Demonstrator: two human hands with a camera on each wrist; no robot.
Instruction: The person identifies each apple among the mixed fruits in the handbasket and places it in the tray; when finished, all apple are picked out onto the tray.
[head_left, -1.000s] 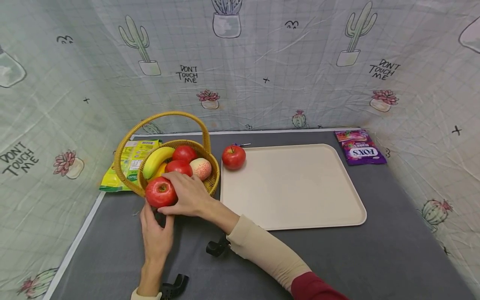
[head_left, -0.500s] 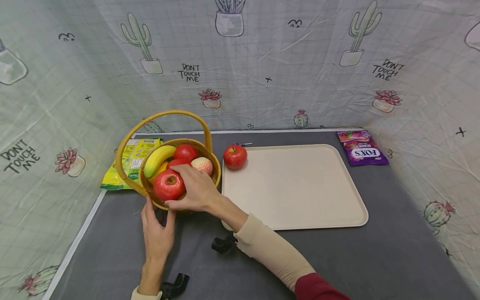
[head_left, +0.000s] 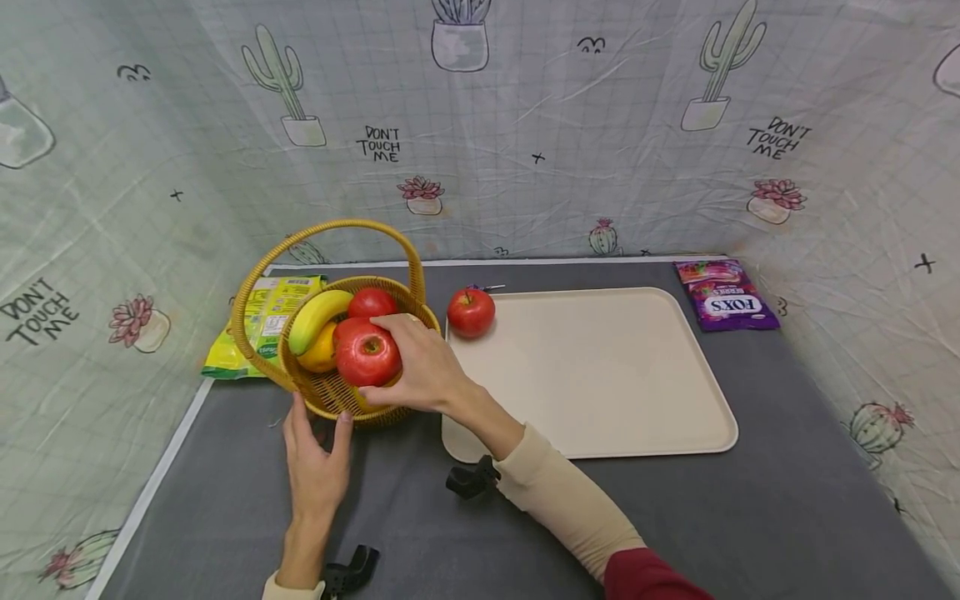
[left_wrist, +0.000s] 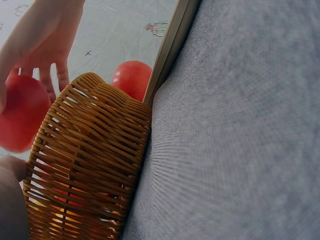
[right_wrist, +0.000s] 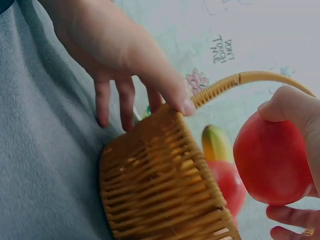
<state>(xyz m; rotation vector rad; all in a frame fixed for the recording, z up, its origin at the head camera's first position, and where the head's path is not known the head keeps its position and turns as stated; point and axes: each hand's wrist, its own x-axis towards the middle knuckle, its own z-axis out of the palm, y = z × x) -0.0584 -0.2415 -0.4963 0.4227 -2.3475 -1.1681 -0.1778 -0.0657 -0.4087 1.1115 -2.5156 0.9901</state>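
My right hand (head_left: 431, 367) grips a red apple (head_left: 367, 354) over the yellow wicker basket (head_left: 390, 417); the right wrist view shows this apple (right_wrist: 272, 160) raised above the rim. My left hand (head_left: 315, 475) touches the basket's near left side, its thumb at the rim and its fingers extended along the outside in the right wrist view. Inside the basket lie a banana (head_left: 321, 321), a yellow-orange fruit (head_left: 319, 352) and another red apple (head_left: 372, 302). The right hand and held apple hide other contents.
A beige tray (head_left: 592, 375) lies right of the basket, with a red apple (head_left: 471, 313) at its far left corner. A yellow packet (head_left: 281, 312) lies behind the basket. A purple Fox's packet (head_left: 723, 296) is at the far right. The basket's tall handle (head_left: 243, 308) arches upward.
My right hand has carried the apple rightward and slightly up, from the basket's near left edge to over its middle. The peach is now hidden. My left hand has stayed in place.
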